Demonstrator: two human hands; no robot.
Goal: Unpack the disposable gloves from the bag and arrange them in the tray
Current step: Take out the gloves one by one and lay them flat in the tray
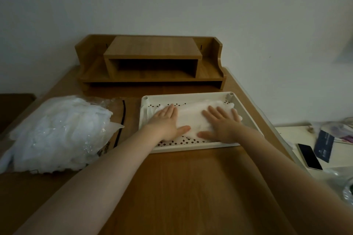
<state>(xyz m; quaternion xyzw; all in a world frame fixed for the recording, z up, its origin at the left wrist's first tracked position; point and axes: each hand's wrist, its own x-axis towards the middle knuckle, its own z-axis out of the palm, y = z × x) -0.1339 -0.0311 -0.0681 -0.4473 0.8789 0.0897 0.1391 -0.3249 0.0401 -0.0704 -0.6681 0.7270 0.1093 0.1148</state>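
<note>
- head view: a white tray (246, 114) with a perforated floor sits on the wooden counter (181, 187), right of centre, its long side facing the person.
- a flat stack of translucent white disposable gloves (193, 118) lies inside the tray, covering most of the floor; rows of holes show along the near and far edges.
- left hand (167, 122): palm down on the left part of the stack, fingers straight and close together, thumb spread toward the middle. grip apart, flat, pressing rather than clasping.
- right hand (222, 126): palm down on the right part of the stack, fingers straight and slightly fanned, thumb pointing inward toward the left thumb. grip likewise apart, nothing curled round the gloves.
- the gloves lie under both palms, with a bare strip of the stack between the two thumbs.
- a clear plastic bag (57, 133), bulging with more white gloves, rests on the counter well left of the tray, not touched by either hand.
- the bag lies partly on a brown cardboard piece (118, 120) with a dark line on it.
- a wooden desk shelf (152, 61) stands at the back of the counter, behind the tray.
- to the right, on a lower pale surface: a phone (309, 156) face up and a dark booklet (324, 145) just beside it.
</note>
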